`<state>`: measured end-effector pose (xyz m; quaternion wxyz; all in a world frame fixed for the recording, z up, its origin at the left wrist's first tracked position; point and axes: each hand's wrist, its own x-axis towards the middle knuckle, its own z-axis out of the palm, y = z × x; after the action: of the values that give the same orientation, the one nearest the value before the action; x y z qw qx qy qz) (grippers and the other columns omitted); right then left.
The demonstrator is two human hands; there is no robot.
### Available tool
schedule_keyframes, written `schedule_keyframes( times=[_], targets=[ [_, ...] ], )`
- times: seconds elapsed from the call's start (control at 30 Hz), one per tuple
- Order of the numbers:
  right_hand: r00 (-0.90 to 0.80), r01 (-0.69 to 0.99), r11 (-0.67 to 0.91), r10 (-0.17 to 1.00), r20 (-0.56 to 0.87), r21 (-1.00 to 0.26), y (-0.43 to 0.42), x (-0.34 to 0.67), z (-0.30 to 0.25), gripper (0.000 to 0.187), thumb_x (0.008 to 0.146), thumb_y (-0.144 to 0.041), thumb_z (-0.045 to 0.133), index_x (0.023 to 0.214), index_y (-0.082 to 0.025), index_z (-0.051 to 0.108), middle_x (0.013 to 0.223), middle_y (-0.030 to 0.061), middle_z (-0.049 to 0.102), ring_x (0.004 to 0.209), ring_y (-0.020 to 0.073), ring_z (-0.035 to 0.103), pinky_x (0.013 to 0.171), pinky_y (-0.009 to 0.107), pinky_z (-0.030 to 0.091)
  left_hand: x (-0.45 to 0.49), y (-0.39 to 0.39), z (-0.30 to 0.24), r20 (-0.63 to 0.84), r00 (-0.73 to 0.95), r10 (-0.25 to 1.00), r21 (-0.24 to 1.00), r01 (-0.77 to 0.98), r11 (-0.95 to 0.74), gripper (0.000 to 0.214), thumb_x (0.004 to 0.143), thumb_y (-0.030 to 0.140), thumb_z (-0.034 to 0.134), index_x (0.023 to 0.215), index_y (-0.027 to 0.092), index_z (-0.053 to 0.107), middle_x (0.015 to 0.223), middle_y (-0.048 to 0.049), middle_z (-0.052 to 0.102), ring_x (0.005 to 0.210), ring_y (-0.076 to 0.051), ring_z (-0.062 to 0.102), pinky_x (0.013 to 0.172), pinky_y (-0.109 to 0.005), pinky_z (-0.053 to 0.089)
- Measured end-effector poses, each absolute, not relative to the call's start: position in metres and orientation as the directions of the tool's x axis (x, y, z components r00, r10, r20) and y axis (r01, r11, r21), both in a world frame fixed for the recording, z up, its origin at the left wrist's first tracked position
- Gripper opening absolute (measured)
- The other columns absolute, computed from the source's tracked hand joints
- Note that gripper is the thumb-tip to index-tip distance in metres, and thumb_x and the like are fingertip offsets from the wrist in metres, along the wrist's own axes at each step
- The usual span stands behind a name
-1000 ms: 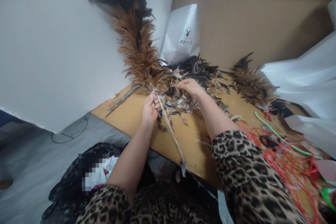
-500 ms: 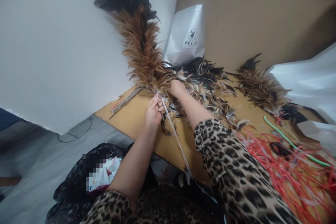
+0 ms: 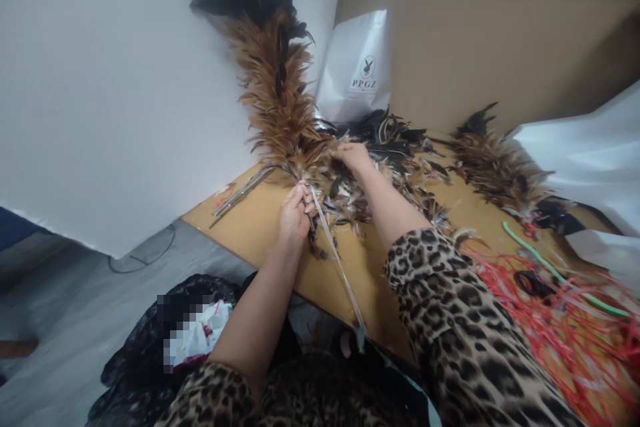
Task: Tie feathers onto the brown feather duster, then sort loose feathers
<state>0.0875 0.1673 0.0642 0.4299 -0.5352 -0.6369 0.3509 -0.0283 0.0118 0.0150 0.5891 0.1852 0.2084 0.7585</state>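
Left hand [image 3: 296, 213]: fingers wrapped around the bound base of a tall, bushy bundle of brown feathers with black plumes at the top [image 3: 280, 93]. Bundle stands near-upright on the left of the work area, leaning slightly left, its upper part in front of the white panel [image 3: 100, 100]. Main risk, in my judgement: if this grasp slackens, the binding could loosen and feathers slip out at the base. Top-heavy shape would make tipping worse.

Right hand [image 3: 356, 159]: fingertips bunched together just right of the bundle, over a loose heap of mixed brown, white and black feathers [image 3: 347, 193]. Cannot tell whether a feather is pinched there. Possible fault: several picked up at once, or one turned the wrong way, since the heap is tangled.

Narrow whitish flat strip [image 3: 336, 247]: runs from the left hand toward the near edge of the yellowish wooden table [image 3: 270, 233]. A forearm or sleeve could snag it; slack would weaken the wrap.

Farther out: thin greyish sticks [image 3: 243, 197] lie left of the bundle and could be knocked by its base. Right side, tangled red plastic strands [image 3: 545, 327] lie near the right sleeve [image 3: 450, 287]; brushing them could drag some along.
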Motion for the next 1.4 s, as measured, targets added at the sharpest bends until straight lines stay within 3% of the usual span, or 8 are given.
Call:
schedule_keyframes(
  times=[0.1, 0.23, 0.43, 0.6, 0.73, 0.87, 1.13, 1.4],
  targets=[
    [0.016, 0.084, 0.107, 0.994, 0.109, -0.991, 0.161, 0.105, 0.077, 0.022, 0.056, -0.032, 0.070, 0.067, -0.015, 0.062, 0.050, -0.0058, 0.050, 0.048, 0.0078, 0.043, 0.048, 0.021, 0.035, -0.027, 0.012, 0.013, 0.046, -0.233, 0.971, 0.550, -0.805, -0.220, 0.007, 0.076, 0.018, 0.064, 0.077, 0.015, 0.058, 0.064, 0.0017, 0.046, 0.049, -0.003, 0.039, 0.038, -0.013, 0.026],
    [0.026, -0.121, 0.069, 0.997, 0.067, -0.990, 0.150, 0.129, 0.092, 0.021, 0.054, -0.029, 0.071, 0.064, -0.017, 0.057, 0.047, -0.0074, 0.048, 0.044, 0.0068, 0.040, 0.046, 0.021, 0.033, -0.026, 0.012, 0.011, 0.048, -0.227, 0.973, 0.559, -0.801, -0.215, 0.008, 0.075, 0.018, 0.065, 0.077, 0.015, 0.058, 0.063, 0.0022, 0.047, 0.048, -0.003, 0.038, 0.038, -0.013, 0.026],
    [0.018, -0.249, 0.038, 0.999, 0.035, -0.968, 0.130, 0.160, 0.104, 0.025, 0.053, -0.027, 0.073, 0.061, -0.019, 0.051, 0.048, -0.0078, 0.049, 0.044, 0.0074, 0.041, 0.047, 0.022, 0.038, -0.015, 0.010, 0.023, 0.087, -0.227, 0.970, 0.594, -0.770, -0.233, 0.013, 0.068, 0.017, 0.069, 0.076, 0.013, 0.059, 0.064, 0.0018, 0.050, 0.049, -0.002, 0.041, 0.038, -0.013, 0.026],
    [0.047, -0.330, 0.077, 0.997, 0.066, -0.941, 0.102, 0.181, 0.104, 0.031, 0.051, -0.029, 0.075, 0.060, -0.019, 0.048, 0.049, -0.0070, 0.050, 0.044, 0.0079, 0.044, 0.042, 0.021, 0.039, 0.014, 0.016, 0.043, 0.050, -0.313, 0.948, 0.716, -0.651, -0.252, 0.014, 0.066, 0.020, 0.069, 0.075, 0.011, 0.062, 0.061, 0.0008, 0.054, 0.048, -0.003, 0.044, 0.039, -0.014, 0.026],
    [0.107, -0.294, 0.121, 0.990, 0.093, -0.948, 0.074, 0.191, 0.094, 0.032, 0.053, -0.035, 0.075, 0.061, -0.019, 0.047, 0.047, -0.0078, 0.047, 0.038, 0.0064, 0.039, 0.035, 0.020, 0.034, 0.042, 0.023, 0.041, 0.004, -0.362, 0.932, 0.795, -0.565, -0.223, 0.018, 0.065, 0.025, 0.068, 0.077, 0.011, 0.063, 0.062, 0.0008, 0.057, 0.047, -0.004, 0.048, 0.040, -0.015, 0.027],
    [0.137, -0.194, 0.208, 0.973, 0.184, -0.959, 0.054, 0.189, 0.084, 0.030, 0.057, -0.040, 0.072, 0.063, -0.018, 0.052, 0.051, -0.0060, 0.050, 0.040, 0.0062, 0.041, 0.035, 0.019, 0.035, 0.064, 0.025, 0.028, -0.012, -0.296, 0.955, 0.811, -0.562, -0.164, 0.024, 0.063, 0.028, 0.069, 0.079, 0.011, 0.063, 0.061, 0.0014, 0.056, 0.046, -0.004, 0.047, 0.040, -0.015, 0.025],
    [0.073, 0.047, 0.364, 0.927, 0.367, -0.930, 0.046, 0.174, 0.078, 0.023, 0.066, -0.037, 0.067, 0.063, -0.016, 0.058, 0.053, -0.0048, 0.051, 0.045, 0.0074, 0.044, 0.043, 0.020, 0.040, 0.065, 0.025, 0.018, -0.021, -0.218, 0.976, 0.801, -0.587, -0.114, 0.023, 0.064, 0.029, 0.069, 0.078, 0.011, 0.063, 0.068, -0.0022, 0.061, 0.045, -0.002, 0.041, 0.041, -0.016, 0.023],
    [0.066, 0.266, 0.469, 0.863, 0.501, -0.842, 0.051, 0.171, 0.069, 0.017, 0.070, -0.031, 0.062, 0.071, -0.015, 0.065, 0.066, -0.0004, 0.062, 0.062, 0.0117, 0.054, 0.061, 0.023, 0.043, 0.063, 0.020, 0.018, -0.017, -0.213, 0.977, 0.800, -0.589, -0.115, 0.034, 0.068, 0.044, 0.068, 0.068, 0.011, 0.058, 0.060, -0.0002, 0.055, 0.045, -0.004, 0.043, 0.040, -0.017, 0.025]
  ],
)
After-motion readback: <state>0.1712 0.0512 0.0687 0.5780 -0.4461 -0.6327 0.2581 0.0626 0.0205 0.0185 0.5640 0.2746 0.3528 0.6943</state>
